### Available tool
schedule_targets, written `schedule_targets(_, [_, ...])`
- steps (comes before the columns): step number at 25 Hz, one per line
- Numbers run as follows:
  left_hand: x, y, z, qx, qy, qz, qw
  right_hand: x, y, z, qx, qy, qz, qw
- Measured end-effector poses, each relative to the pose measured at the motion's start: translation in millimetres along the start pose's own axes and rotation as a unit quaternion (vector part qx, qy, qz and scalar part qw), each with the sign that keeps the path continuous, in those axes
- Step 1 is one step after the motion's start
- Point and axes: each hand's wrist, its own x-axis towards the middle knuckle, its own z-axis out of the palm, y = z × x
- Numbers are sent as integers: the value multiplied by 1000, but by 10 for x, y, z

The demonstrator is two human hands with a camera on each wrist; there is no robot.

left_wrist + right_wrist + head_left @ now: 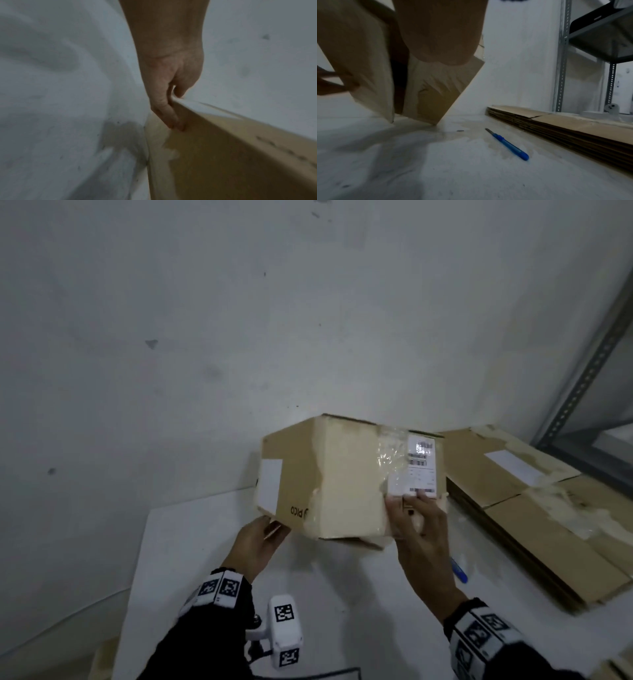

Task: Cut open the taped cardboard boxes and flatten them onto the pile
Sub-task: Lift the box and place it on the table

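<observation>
You held the brown taped cardboard box (342,477) tilted over the white worktop (212,577), one lower corner down near the surface, its long axis running left to right across your view and its labelled, tape-covered face turned up toward you. Your left hand (255,542) pinched the box's lower left edge, thumb on one side and fingers on the other; the left wrist view showed that grip (171,94) plainly, while the head view hid the fingertips under the cardboard. Your right hand (419,535) lay against the near right face below the shipping label (416,470), fingers fairly straight; whether any curled round the edge I could not tell. The right wrist view was blurred near the hand, but only there did the box's open bottom flaps show. The blue utility knife (508,144) lay on the worktop, half hidden behind your right wrist in the head view, between the box and the pile of flattened cardboard (548,525), whose right end was cut off.
</observation>
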Motion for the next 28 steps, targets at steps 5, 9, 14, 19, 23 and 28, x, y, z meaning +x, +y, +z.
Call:
schedule_targets(5, [-13, 129, -226, 73, -32, -98, 992, -401, 268, 258, 12, -154, -97, 983])
schedule_targets(9, [-7, 157, -178, 374, 73, -44, 924, -515, 334, 178, 91, -242, -74, 963])
schedule_targets(14, [-66, 31, 290, 510, 165, 226, 813, -336, 698, 206, 150, -130, 122, 972])
schedule_targets(19, [-118, -771, 825, 829, 153, 189, 503, -556, 1343, 324, 68, -337, 299, 890])
schedule_targets(23, [-151, -987, 758, 860, 162, 193, 443, -781, 1692, 258, -18, -538, 285, 793])
schedule_targets(28, [-337, -1173, 671, 875, 165, 199, 409, -793, 1845, 393, 9, -534, 239, 811])
